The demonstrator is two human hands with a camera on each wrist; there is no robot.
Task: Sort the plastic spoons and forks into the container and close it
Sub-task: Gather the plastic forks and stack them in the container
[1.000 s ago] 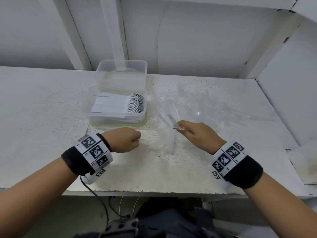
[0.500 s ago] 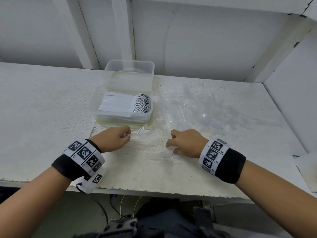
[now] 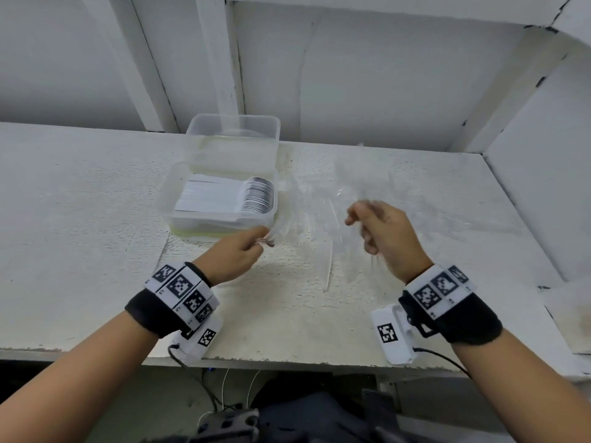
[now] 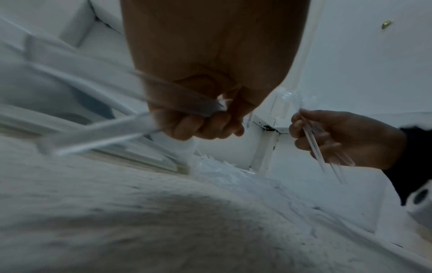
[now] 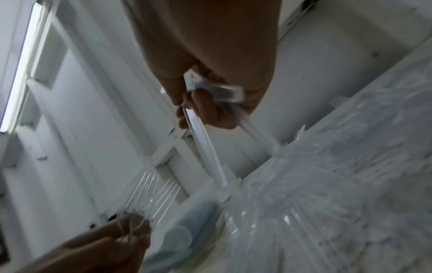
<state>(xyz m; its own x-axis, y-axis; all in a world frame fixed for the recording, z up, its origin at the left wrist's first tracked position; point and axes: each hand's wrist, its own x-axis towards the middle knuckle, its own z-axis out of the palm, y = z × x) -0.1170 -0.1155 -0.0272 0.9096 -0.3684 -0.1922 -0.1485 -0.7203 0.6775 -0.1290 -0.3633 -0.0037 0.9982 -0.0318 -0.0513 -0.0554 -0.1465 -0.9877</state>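
Hands both gripping clear plastic forks: left hand [image 3: 235, 251] pinching some [image 5: 149, 194] just beside the clear rectangular plastic container [image 3: 224, 199], right hand [image 3: 383, 231] clutching more [image 4: 325, 147] further right.

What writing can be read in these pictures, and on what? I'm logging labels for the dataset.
No readable words, brands or numbers.
Left wristband: black-and-white square code markers, with tiny characters beside them too small to read.
Right wristband: the same code markers, characters too small to read.
Container: no label visible.

White rough table [image 3: 80, 219]; white panelled wall [image 3: 383, 75] behind.
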